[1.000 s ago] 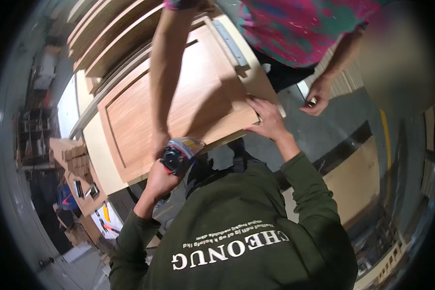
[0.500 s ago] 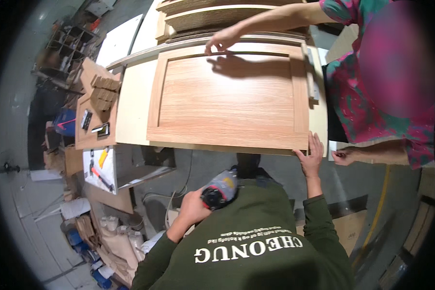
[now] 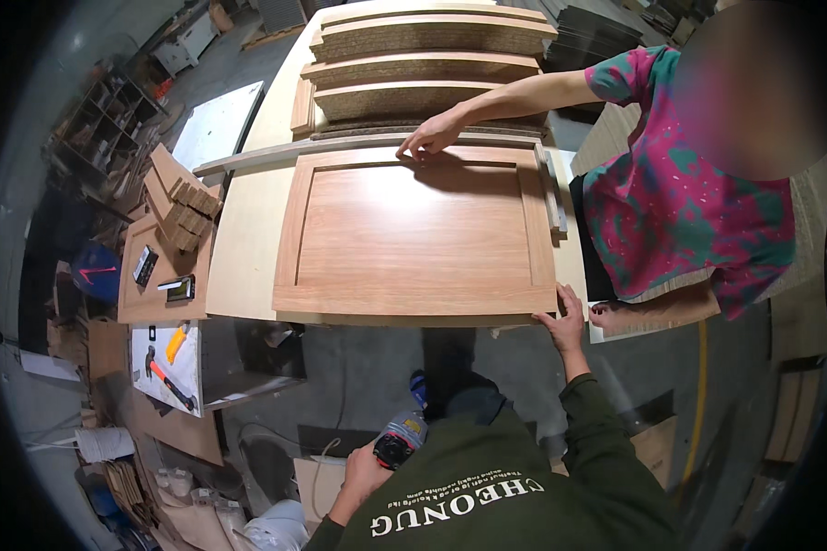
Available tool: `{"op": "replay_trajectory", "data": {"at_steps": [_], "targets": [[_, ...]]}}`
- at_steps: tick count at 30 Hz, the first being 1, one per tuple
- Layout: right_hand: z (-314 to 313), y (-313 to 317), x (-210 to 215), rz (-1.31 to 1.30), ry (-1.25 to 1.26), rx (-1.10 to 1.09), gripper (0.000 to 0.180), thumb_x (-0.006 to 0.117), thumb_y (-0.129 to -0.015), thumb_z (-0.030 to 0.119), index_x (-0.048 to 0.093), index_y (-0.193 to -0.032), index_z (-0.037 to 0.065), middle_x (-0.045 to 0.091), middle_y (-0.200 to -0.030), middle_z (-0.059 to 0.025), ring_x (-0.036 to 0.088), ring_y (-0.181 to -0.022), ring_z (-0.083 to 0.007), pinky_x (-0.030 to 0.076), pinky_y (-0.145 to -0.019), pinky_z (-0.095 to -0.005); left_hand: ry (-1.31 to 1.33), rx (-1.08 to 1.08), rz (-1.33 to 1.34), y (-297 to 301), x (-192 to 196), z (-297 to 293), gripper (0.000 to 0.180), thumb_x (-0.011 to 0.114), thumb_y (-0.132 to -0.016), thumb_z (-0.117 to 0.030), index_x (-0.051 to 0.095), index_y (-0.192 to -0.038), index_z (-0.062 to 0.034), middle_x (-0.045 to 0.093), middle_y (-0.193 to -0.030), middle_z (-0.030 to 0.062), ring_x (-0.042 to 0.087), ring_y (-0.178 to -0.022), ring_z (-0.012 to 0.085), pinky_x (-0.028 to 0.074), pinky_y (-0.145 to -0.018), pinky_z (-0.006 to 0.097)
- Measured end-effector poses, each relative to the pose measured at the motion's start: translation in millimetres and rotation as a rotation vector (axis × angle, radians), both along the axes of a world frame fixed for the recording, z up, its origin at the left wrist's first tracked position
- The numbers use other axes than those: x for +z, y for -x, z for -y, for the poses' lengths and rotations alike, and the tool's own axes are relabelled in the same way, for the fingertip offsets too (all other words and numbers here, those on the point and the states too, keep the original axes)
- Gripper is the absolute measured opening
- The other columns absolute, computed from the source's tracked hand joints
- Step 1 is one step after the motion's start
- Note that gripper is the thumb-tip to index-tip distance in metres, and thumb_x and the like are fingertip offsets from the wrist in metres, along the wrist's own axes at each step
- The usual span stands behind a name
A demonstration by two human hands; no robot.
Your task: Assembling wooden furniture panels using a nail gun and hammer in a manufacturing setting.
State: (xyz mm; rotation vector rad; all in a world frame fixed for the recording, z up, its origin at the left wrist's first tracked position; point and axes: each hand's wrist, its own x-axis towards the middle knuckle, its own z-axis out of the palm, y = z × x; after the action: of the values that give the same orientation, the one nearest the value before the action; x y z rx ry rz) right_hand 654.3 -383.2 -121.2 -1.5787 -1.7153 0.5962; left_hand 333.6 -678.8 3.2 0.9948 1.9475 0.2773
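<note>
1. Beyond your hands, a pale worktable [image 3: 243, 257] spreads out above a grey floor [image 3: 377, 367], carrying a stack of wooden panels [image 3: 427, 60] on its far side.
2. Directly ahead of your hands lies the framed wooden panel [image 3: 413, 239], flat on that table, its near edge running leftward from your right hand.
3. Your right hand [image 3: 568, 323] is at the panel's near right corner, fingers spread and touching it, thumb by the near edge; it isn't closed around the wood.
4. Your left hand [image 3: 368, 473] is wrapped around a grey and black power tool [image 3: 402, 441], which you hold close to your body, well apart from the panel.
5. Past the panel from your hands, a long strip [image 3: 257, 158] runs along its far side; a shorter strip [image 3: 553, 197] lies along its right side, farther away than your right hand.
6. Ahead of your right hand and to its left, a co-worker's hand [image 3: 435, 133] reaches to the panel's far edge with a finger extended. Their other hand [image 3: 605, 316] is just right of yours.
7. Ahead and well to the left of your left hand, a hammer [image 3: 168, 378] and a yellow tool [image 3: 175, 343] lie on a white surface [image 3: 189, 363].
</note>
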Motion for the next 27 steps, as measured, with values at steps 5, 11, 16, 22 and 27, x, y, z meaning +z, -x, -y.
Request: {"op": "replay_trajectory", "data": {"at_steps": [5,11,16,22,27], "targets": [[-9,-1,-10,-0.051,-0.013,0.024,0.074,0.086,-0.054,0.023,0.057,-0.121,0.008,0.058,-0.123,-0.0091,0.045,-0.124,-0.0287,0.033,-0.104,-0.0405,0.009,-0.048,-0.049,-2,-3,-5,0.057,0.079,-0.057,-0.04,0.063,-0.1,-0.0058,0.066,-0.086,0.0218,0.061,-0.087,0.0402,0.048,-0.078,0.046],[-6,-2,-12,0.048,-0.05,0.031,0.075,0.085,-0.052,0.028,0.058,-0.12,0.01,0.059,-0.122,-0.0077,0.044,-0.126,-0.0288,0.026,-0.107,-0.0461,0.009,-0.051,-0.068,-27,0,-27,0.055,0.078,-0.059,-0.038,0.064,-0.102,-0.0071,0.066,-0.087,0.0214,0.061,-0.088,0.0399,0.049,-0.078,0.045],[4,-1,-5,0.042,-0.032,0.058,0.073,0.085,-0.053,0.031,0.059,-0.117,0.01,0.059,-0.121,-0.0067,0.042,-0.127,-0.0289,0.024,-0.108,-0.0481,-0.016,-0.039,-0.049,-53,11,-51,0.05,0.077,-0.059,-0.031,0.063,-0.101,-0.0064,0.065,-0.088,0.0214,0.061,-0.089,0.0398,0.049,-0.078,0.044],[7,-4,-2,0.057,-0.045,0.1,0.074,0.084,-0.054,0.037,0.058,-0.118,0.01,0.058,-0.121,-0.0053,0.04,-0.128,-0.0274,0.023,-0.108,-0.0459,-0.058,-0.068,-0.004,-75,29,-81,0.045,0.073,-0.058,-0.022,0.062,-0.099,-0.0039,0.065,-0.087,0.0213,0.061,-0.088,0.0401,0.049,-0.078,0.043],[1,-11,0,0.105,-0.065,0.138,0.073,0.083,-0.056,0.037,0.058,-0.119,0.01,0.059,-0.121,-0.0047,0.043,-0.126,-0.0258,0.026,-0.106,-0.0451,-0.123,-0.103,0.1,-65,28,-109,0.037,0.073,-0.058,-0.017,0.064,-0.091,-0.0024,0.065,-0.083,0.0198,0.063,-0.081,0.0378,0.05,-0.075,0.038]]}}
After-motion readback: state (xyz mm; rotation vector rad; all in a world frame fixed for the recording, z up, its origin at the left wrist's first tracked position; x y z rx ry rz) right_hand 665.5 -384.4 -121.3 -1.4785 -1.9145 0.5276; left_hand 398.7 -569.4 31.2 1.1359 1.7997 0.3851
